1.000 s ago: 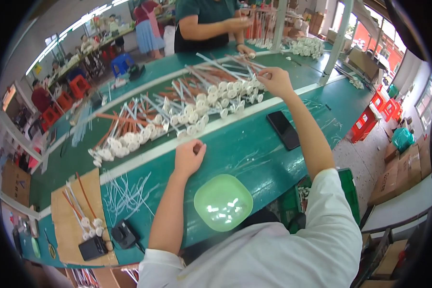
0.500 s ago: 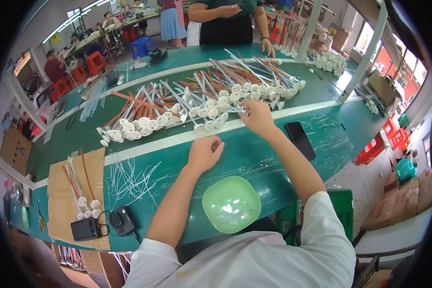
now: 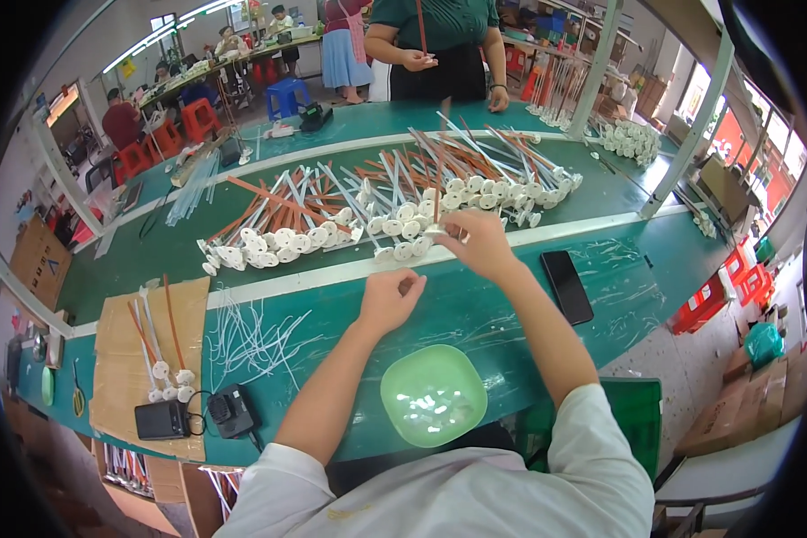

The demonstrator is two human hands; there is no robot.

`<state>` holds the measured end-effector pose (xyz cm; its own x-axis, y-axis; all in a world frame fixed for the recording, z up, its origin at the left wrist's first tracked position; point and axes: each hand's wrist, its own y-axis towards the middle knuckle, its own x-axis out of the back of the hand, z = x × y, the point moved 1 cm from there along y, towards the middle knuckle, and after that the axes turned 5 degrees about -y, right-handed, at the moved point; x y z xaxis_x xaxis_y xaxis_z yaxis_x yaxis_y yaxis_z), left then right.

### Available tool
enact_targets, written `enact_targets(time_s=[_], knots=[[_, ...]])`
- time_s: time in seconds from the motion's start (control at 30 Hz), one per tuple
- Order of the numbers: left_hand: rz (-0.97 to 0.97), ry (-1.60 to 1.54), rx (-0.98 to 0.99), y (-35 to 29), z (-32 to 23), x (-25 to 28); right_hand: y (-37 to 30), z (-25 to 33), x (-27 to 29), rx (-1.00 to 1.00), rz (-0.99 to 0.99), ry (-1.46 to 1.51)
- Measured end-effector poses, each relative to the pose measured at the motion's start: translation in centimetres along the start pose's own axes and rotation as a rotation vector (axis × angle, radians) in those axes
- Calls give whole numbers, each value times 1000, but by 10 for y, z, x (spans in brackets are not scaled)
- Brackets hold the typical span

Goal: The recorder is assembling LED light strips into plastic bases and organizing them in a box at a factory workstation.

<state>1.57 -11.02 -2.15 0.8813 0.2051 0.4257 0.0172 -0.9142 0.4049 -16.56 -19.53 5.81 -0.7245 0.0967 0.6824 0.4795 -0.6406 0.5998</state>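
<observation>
My right hand (image 3: 482,242) pinches a brown stick with a white round disc (image 3: 435,230) at its foot. The stick stands nearly upright at the front of a long heap of brown and grey sticks with white discs (image 3: 287,239). Nearer to me, my left hand (image 3: 392,300) hangs over the green table with its fingers curled together; whatever they hold, if anything, is hidden. A light green bowl (image 3: 432,381) stands below and between my forearms, with small shiny bits inside.
A black phone (image 3: 566,285) lies to the right. Left are thin white strands (image 3: 258,345), cardboard (image 3: 116,350) with several disc-ended sticks, a black box (image 3: 162,419) and a small black device (image 3: 233,410). A white rail (image 3: 314,276) crosses the table. A co-worker (image 3: 435,40) stands opposite.
My right hand has drawn a brown disc-ended stick upright from the heap's front edge. My left hand stays curled. The co-worker opposite now holds up a brown stick. The whole view has shifted slightly.
</observation>
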Motion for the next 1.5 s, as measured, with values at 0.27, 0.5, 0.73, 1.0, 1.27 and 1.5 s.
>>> enact_targets(time_s=[0.27,0.5,0.73,1.0,1.27,1.5], knots=[[-14,-804,207,1,4,-13,-60,37,-26,271,-145,-23],[119,-973,331,2,1,-9,-59,34,-16,311,-219,-17],[197,-1143,407,-1,6,1,-58,40,-18,366,-265,-13],[347,-1359,318,-6,-2,3,-64,32,-25,374,-162,91],[248,-1232,350,-8,14,3,-62,38,-27,408,-201,108],[327,-1293,320,-8,16,5,-62,42,-20,411,-191,100]])
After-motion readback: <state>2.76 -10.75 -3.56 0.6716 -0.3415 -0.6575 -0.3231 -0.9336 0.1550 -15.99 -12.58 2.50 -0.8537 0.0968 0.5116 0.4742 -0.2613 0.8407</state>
